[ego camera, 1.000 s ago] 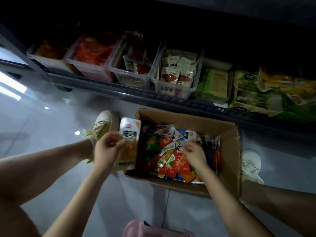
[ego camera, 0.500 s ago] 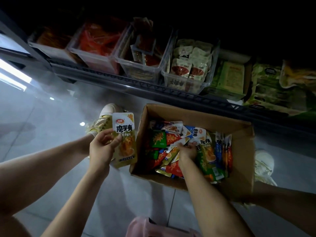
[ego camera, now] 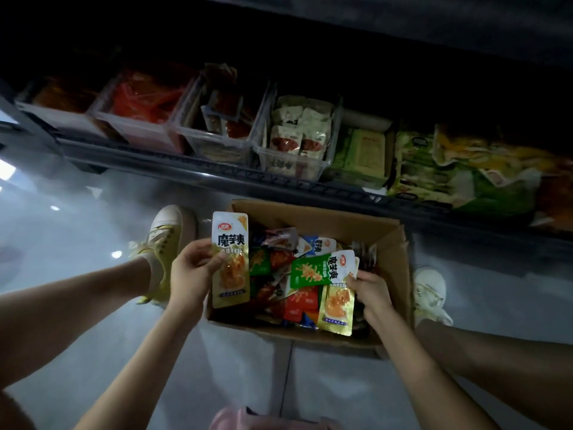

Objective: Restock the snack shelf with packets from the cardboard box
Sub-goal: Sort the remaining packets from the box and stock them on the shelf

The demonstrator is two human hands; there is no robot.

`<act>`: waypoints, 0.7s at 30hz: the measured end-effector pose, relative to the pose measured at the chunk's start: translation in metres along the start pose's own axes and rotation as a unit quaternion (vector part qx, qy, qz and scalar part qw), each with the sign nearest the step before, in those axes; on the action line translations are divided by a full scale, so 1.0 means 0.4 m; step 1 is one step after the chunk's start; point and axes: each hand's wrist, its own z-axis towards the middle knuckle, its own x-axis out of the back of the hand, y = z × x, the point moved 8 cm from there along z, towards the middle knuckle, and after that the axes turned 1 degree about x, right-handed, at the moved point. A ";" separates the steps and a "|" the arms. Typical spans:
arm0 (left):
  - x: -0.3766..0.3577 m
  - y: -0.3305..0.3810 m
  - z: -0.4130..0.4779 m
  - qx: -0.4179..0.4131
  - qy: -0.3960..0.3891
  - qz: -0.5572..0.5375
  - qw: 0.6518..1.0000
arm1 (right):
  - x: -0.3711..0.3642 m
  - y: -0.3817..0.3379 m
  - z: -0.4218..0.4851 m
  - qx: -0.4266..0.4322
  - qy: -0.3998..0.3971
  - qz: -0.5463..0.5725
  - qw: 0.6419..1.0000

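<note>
green packet (ego camera: 310,272) newly above cardboard box (ego camera: 394,243)

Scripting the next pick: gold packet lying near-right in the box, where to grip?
Probably pinch the near sealed edge of the gold packet, fingers coming from the near side above the cardboard box wall. It lies flat, that end exposed; its far end sits under the green packet held by the right hand.

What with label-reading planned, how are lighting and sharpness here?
Head view: dim overall; the shelf bins sit in deep shadow, the gold packet in the left hand is legible, glare spots dot the floor, wide-angle distortion bows the shelf rail.
</note>
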 end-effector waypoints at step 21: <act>-0.306 0.244 -0.144 -0.062 -0.230 0.049 0.970 | -0.007 -0.501 -0.328 0.233 -0.136 -0.027 0.963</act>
